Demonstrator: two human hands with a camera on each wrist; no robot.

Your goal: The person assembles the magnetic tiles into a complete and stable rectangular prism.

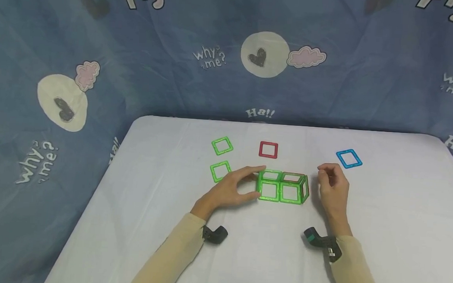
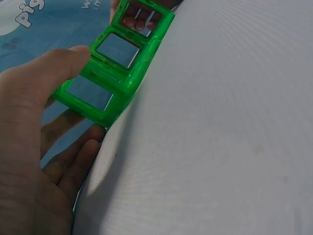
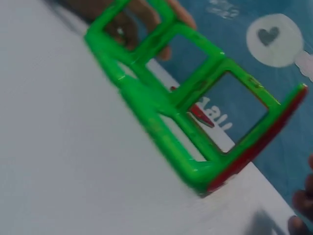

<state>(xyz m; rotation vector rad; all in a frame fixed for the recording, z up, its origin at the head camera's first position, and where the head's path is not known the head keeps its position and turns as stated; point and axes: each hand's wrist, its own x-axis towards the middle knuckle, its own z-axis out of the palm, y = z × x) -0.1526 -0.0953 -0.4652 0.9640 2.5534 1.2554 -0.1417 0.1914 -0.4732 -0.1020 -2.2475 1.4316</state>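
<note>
A low box of green and red magnetic tiles (image 1: 280,191) stands on the white table. My left hand (image 1: 227,192) grips its left end, with the thumb on the near side and a finger at the far edge. In the left wrist view the thumb (image 2: 66,63) touches the green frame and other fingers lie beneath and behind it. To the right of the box, my right hand (image 1: 334,189) is apart from it with loosely curled fingers and nothing visible in them. In the right wrist view, red edging (image 3: 259,142) shows at the box's right end.
Behind the left hand lie two green square tiles, one farther back (image 1: 214,148) and one nearer (image 1: 212,174), partly covered by the hand. A red square tile (image 1: 260,149) lies behind the box. A blue tile (image 1: 341,160) lies beyond the right hand. Printed blue cloth (image 1: 214,93) hangs behind the table.
</note>
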